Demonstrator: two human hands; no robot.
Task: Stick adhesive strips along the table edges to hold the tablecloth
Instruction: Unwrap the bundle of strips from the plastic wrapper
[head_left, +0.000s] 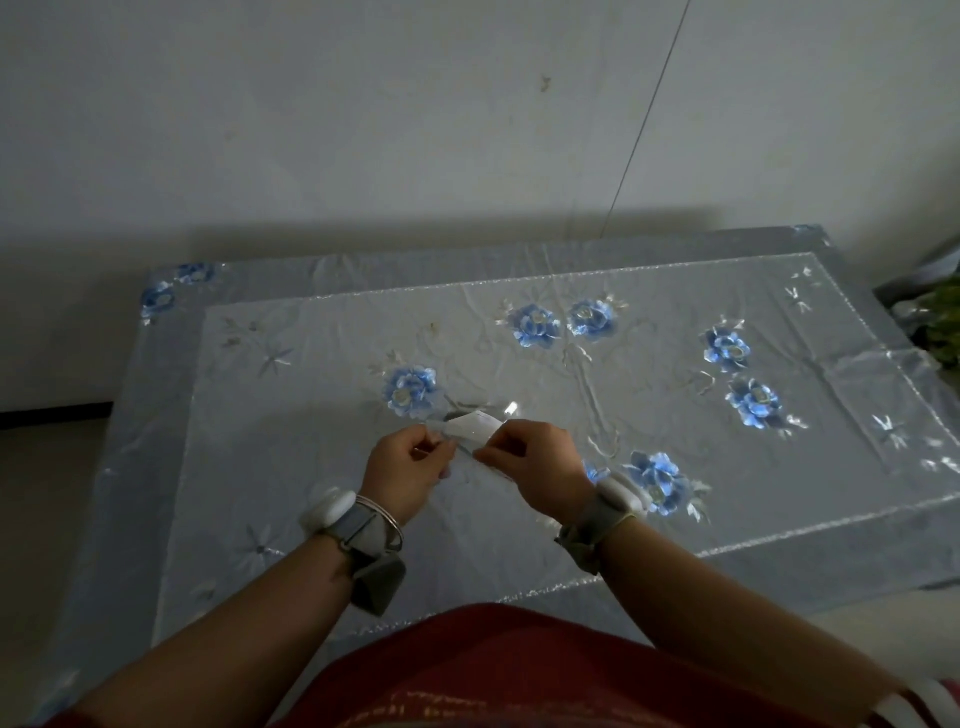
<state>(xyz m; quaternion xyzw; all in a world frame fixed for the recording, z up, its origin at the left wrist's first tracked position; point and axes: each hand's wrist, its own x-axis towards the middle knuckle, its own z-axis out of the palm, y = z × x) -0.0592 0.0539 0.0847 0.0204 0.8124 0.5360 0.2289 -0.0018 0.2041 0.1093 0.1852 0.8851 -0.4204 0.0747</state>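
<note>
A shiny pale-blue tablecloth (291, 467) with embroidered blue flowers covers the table. Over its middle, my left hand (408, 470) and my right hand (535, 467) hold a small white adhesive strip (475, 427) between them. Each hand pinches one end with thumb and fingertips. A clear, glossy film (511, 408) curls up off the strip's far right end. The strip hangs a little above the cloth. Both wrists carry white bands.
The table's far edge (467, 254) lies close to a white wall. Its near edge (467, 621) is right in front of my body. Something green (943, 322) sits beyond the right end. A thin cord (649, 114) hangs down the wall.
</note>
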